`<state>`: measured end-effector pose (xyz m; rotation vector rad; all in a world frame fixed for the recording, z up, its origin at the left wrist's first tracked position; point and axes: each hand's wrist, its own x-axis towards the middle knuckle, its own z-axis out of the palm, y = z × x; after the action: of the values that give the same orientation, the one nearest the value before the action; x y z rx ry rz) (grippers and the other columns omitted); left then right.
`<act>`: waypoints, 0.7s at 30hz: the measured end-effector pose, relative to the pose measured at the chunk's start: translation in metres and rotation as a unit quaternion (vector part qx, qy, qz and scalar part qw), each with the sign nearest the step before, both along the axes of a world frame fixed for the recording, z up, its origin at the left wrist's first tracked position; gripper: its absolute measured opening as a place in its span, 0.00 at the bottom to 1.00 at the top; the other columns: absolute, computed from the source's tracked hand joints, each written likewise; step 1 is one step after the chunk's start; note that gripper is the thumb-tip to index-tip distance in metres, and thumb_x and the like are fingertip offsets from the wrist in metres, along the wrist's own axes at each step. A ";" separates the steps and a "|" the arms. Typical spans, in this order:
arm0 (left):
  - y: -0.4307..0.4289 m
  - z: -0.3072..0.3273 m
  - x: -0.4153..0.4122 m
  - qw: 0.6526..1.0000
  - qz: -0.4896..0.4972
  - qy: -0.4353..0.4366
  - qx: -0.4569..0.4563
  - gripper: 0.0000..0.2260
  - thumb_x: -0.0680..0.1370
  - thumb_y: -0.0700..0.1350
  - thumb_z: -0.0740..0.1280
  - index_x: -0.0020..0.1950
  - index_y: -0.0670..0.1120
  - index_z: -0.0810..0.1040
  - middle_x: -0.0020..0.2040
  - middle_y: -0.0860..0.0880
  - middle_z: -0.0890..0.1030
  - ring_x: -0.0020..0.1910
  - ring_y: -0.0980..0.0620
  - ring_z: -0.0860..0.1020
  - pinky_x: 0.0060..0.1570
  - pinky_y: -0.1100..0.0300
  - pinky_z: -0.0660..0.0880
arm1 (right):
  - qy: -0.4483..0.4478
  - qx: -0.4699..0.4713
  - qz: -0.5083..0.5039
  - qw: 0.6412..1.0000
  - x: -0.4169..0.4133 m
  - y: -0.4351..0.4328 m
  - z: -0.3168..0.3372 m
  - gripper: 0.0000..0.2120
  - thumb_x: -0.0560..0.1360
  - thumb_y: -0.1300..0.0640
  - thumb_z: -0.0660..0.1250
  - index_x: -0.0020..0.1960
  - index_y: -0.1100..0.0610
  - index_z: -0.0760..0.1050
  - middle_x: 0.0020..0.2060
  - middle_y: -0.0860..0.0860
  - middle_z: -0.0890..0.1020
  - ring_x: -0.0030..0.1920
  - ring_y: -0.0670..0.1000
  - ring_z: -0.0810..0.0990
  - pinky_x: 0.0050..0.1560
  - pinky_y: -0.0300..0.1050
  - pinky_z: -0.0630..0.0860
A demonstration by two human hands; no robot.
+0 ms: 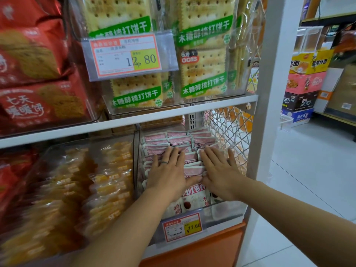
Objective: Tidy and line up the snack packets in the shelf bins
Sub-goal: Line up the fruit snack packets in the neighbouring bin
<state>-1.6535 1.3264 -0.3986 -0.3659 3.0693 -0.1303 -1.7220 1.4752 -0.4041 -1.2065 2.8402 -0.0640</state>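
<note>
A clear plastic bin on the lower shelf holds several pink-and-white snack packets standing in rows. My left hand, with a ring on one finger, lies flat on the left rows, fingers straight. Beside it my right hand presses flat on the right rows, fingers spread. The two thumbs nearly meet over the middle packets. At the bin's front, packets with red print stand upright facing out.
A bin of orange-yellow packets sits to the left. Cracker packs and red biscuit bags fill the shelf above. Price tags hang on the bin fronts. A wire mesh side panel closes the shelf's right end; the aisle floor lies beyond.
</note>
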 end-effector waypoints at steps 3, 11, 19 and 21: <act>0.000 0.001 -0.003 0.999 0.012 -0.028 0.012 0.43 0.72 0.73 0.44 0.77 0.49 0.36 0.77 0.48 0.35 0.75 0.48 0.33 0.73 0.43 0.39 | -0.015 -0.010 0.019 1.000 -0.005 0.002 0.003 0.44 0.64 0.34 0.31 0.76 0.54 0.35 0.77 0.49 0.42 0.76 0.50 0.38 0.70 0.57 0.30; -0.004 0.015 0.014 0.995 -0.049 -0.069 0.062 0.41 0.72 0.74 0.47 0.78 0.53 0.42 0.77 0.51 0.35 0.75 0.48 0.32 0.72 0.42 0.37 | -0.055 0.026 0.030 0.998 0.002 0.011 0.024 0.27 0.81 0.47 0.44 0.77 0.53 0.41 0.77 0.49 0.47 0.76 0.49 0.42 0.72 0.55 0.34; -0.005 0.020 0.027 0.996 -0.019 -0.078 -0.032 0.42 0.71 0.74 0.48 0.77 0.54 0.38 0.77 0.44 0.35 0.76 0.42 0.39 0.69 0.37 0.34 | 0.001 -0.187 0.105 0.977 -0.025 -0.039 0.029 0.18 0.79 0.57 0.58 0.66 0.49 0.73 0.64 0.51 0.76 0.63 0.53 0.73 0.65 0.48 0.66; -0.007 0.020 0.025 0.997 -0.023 -0.074 -0.022 0.41 0.72 0.74 0.49 0.77 0.56 0.38 0.77 0.45 0.34 0.76 0.42 0.38 0.68 0.36 0.34 | -0.019 -0.205 0.092 0.974 -0.030 -0.049 0.023 0.16 0.77 0.60 0.61 0.63 0.51 0.77 0.61 0.52 0.78 0.60 0.53 0.76 0.61 0.45 0.71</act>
<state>-1.6280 1.3190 -0.3784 -0.2746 2.9332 -0.2164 -1.7519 1.4261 -0.3814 -1.5115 2.7474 -0.6848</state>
